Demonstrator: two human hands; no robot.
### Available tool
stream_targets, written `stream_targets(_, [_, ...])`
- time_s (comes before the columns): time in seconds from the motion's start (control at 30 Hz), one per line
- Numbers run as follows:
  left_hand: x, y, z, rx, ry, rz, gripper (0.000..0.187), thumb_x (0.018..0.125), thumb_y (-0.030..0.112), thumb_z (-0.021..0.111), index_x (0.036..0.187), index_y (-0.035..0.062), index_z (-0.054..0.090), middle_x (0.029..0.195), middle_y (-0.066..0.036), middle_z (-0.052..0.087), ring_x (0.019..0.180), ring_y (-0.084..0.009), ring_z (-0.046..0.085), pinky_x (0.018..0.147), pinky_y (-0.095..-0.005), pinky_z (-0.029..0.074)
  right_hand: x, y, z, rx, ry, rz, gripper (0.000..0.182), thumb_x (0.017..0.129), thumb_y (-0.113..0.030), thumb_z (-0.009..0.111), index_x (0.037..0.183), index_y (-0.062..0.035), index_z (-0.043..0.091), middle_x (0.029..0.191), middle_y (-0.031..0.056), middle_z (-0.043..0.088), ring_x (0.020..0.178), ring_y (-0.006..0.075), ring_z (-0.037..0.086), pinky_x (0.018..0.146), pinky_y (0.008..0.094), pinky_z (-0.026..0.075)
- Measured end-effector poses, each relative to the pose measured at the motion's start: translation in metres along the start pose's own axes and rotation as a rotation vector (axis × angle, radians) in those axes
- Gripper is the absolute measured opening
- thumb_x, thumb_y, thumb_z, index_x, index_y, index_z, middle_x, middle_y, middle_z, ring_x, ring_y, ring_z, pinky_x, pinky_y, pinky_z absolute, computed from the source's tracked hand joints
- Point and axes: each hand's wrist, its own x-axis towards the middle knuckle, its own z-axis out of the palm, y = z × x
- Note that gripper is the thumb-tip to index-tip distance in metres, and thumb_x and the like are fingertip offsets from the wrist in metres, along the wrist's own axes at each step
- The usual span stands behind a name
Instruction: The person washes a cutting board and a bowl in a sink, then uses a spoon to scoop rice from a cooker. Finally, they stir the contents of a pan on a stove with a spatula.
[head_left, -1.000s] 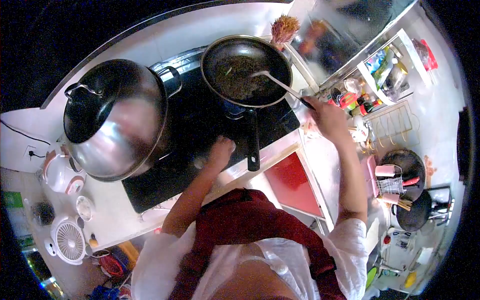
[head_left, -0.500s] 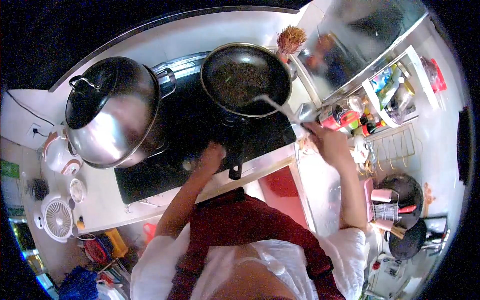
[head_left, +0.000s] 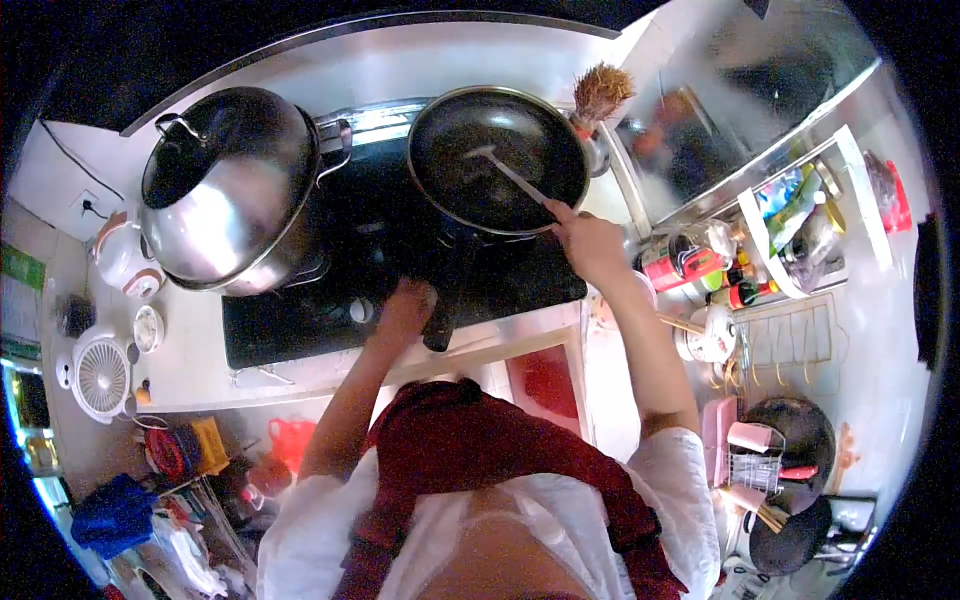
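A dark frying pan [head_left: 500, 120] stands at the right of the black cooktop [head_left: 290, 325]. My right hand [head_left: 592, 245] is closed round the handle of a metal spatula [head_left: 515, 178], whose head lies inside the pan. Near the cooktop's front edge, my left hand [head_left: 408, 308] is curled beside a round control knob [head_left: 361, 310], just left of the pan's black handle [head_left: 440, 325]. Whether its fingers hold anything is hard to make out. A large steel pot [head_left: 225, 215] with a domed lid covers the cooktop's left side.
A straw brush [head_left: 602, 95] stands behind the pan at the right. Bottles and jars [head_left: 700, 262] line the right wall under a white rack [head_left: 850, 190]. A white fan [head_left: 100, 373], a small bowl [head_left: 148, 328] and a rice cooker [head_left: 122, 250] are at the left.
My right hand has moved left toward the pan, bringing the spatula deeper into it. My left hand has shifted slightly left and down. The camera view has shifted a little.
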Motion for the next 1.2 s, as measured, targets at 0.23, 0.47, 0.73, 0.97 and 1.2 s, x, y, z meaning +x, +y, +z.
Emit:
stream_targets(0.23, [-0.006, 0.002, 0.005, 0.219, 0.043, 0.121, 0.035, 0.085, 0.014, 0.053, 0.117, 0.0004, 0.054, 0.120, -0.019, 0.053, 0.116, -0.0410, 0.045, 0.095, -0.0425, 0.044, -0.004, 0.023, -0.005, -0.073, 0.041, 0.035, 0.036, 0.088, -0.024, 0.053, 0.125, -0.0229, 0.050, 0.079, 0.0148, 0.064, 0.074, 0.0339, 0.063, 0.063, 0.0446, 0.048])
stream_targets(0.47, [-0.004, 0.005, -0.012, 0.208, 0.072, 0.178, 0.042, 0.083, 0.013, 0.056, 0.124, 0.0040, 0.050, 0.113, -0.025, 0.051, 0.091, -0.0376, 0.060, 0.079, -0.0425, 0.051, -0.051, 0.038, -0.044, 0.054, 0.051, 0.084, 0.038, 0.086, -0.021, 0.056, 0.124, -0.0231, 0.051, 0.083, 0.0165, 0.065, 0.076, 0.0360, 0.063, 0.064, 0.0446, 0.049])
stream_targets(0.73, [-0.007, 0.074, -0.063, -1.466, -0.315, -0.446, 0.045, 0.091, 0.037, 0.054, 0.123, 0.0053, 0.051, 0.082, -0.008, 0.059, 0.073, -0.0230, 0.059, 0.065, -0.0360, 0.050, -0.051, 0.033, -0.026, -0.105, -0.001, 0.145, 0.037, 0.084, -0.021, 0.059, 0.121, -0.0253, 0.053, 0.083, 0.0143, 0.065, 0.076, 0.0340, 0.063, 0.064, 0.0435, 0.050])
stream_targets(0.97, [-0.011, 0.079, -0.049, -1.927, -0.534, -0.407, 0.040, 0.089, 0.024, 0.058, 0.123, 0.0045, 0.048, 0.077, -0.005, 0.054, 0.057, -0.0134, 0.047, 0.049, -0.0295, 0.042, 0.001, 0.014, -0.004, 0.059, 0.108, 0.158, 0.034, 0.088, -0.023, 0.055, 0.121, -0.0234, 0.051, 0.081, 0.0156, 0.064, 0.074, 0.0359, 0.062, 0.063, 0.0470, 0.048])
stream_targets(1.2, [-0.015, 0.086, -0.044, -2.048, -0.657, -0.418, 0.040, 0.090, 0.020, 0.054, 0.126, 0.0076, 0.043, 0.077, 0.000, 0.048, 0.055, -0.0109, 0.043, 0.048, -0.0282, 0.040, -0.018, 0.015, -0.018, 0.010, 0.051, 0.114, 0.036, 0.088, -0.024, 0.054, 0.124, -0.0249, 0.050, 0.077, 0.0154, 0.064, 0.075, 0.0363, 0.063, 0.065, 0.0464, 0.049])
